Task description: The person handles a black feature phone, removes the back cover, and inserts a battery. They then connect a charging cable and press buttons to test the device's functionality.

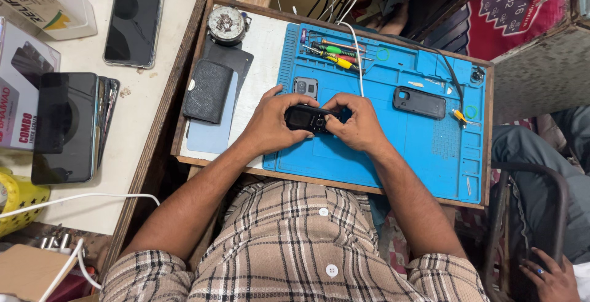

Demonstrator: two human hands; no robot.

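A small black phone [305, 117] lies between both my hands over the blue work mat [424, 154]. My left hand [270, 123] grips its left end. My right hand [356, 123] holds its right end, with thumb and fingers pressing on the edge. A black back cover [419, 102] rests on the mat to the right. Just behind my left hand lies a small grey camera part [305, 86]. Screwdrivers [335, 56] with green, yellow and red handles sit at the mat's far edge.
A black wallet-like case [209, 91] and a round metal tin [227, 25] lie left of the mat. Stacked phones [67, 127], another phone [133, 22] and boxes sit on the white table. Another person's hand [550, 277] and a metal chair are at lower right.
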